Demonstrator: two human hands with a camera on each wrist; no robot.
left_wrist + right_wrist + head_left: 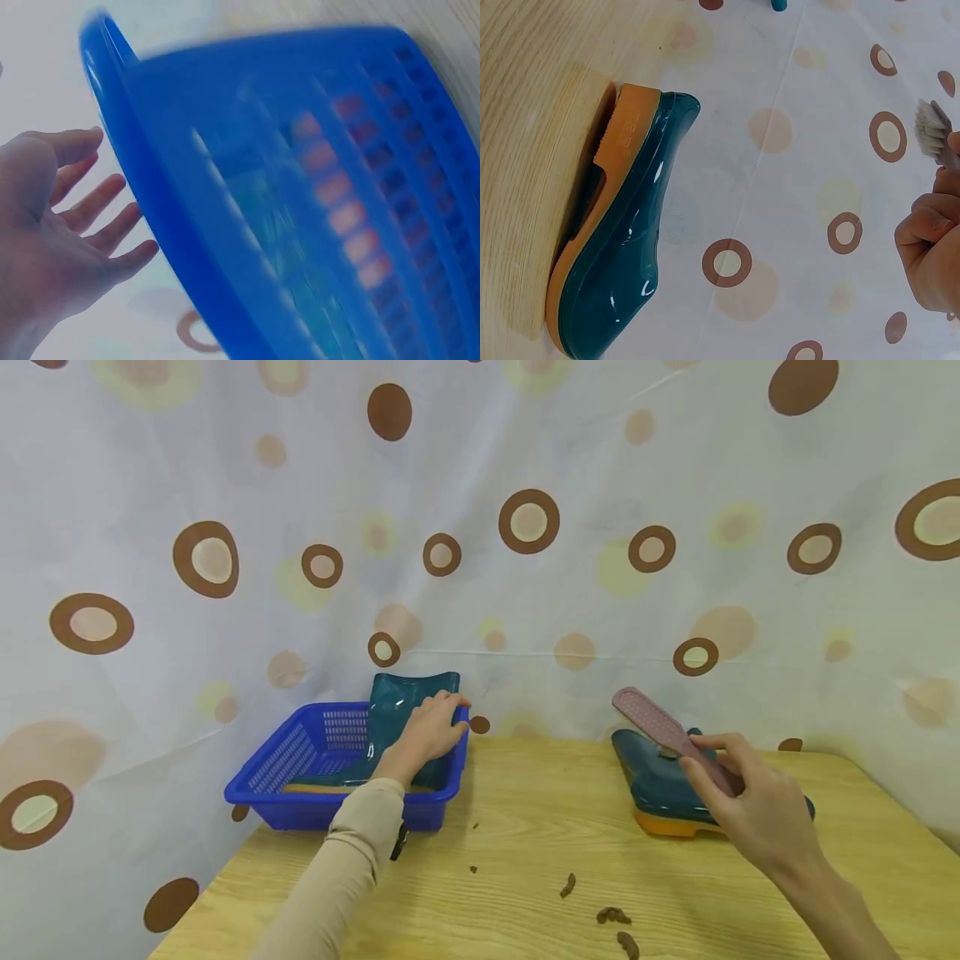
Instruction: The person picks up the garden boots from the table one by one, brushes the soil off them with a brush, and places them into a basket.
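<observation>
My left hand point(429, 732) reaches over the blue plastic basket point(315, 814) at its right back corner, fingers loosely extended. Inside the basket is a teal rubber boot point(393, 714) with an orange sole, partly hidden by the left hand and forearm; its shaft rises above the rim. In the left wrist view the fingers point(112, 232) lie along the outside of the basket rim point(169, 217). My right hand point(761, 810) grips a pink brush point(652, 718) by its handle; its pale bristles point(930, 131) show in the right wrist view. Below the brush, a second teal boot point(667, 785) sits on the table.
Several brown clumps point(613, 915) lie on the wooden table point(525, 793) near its front. A white curtain with brown circles point(480, 460) hangs behind the table and along its left and right sides.
</observation>
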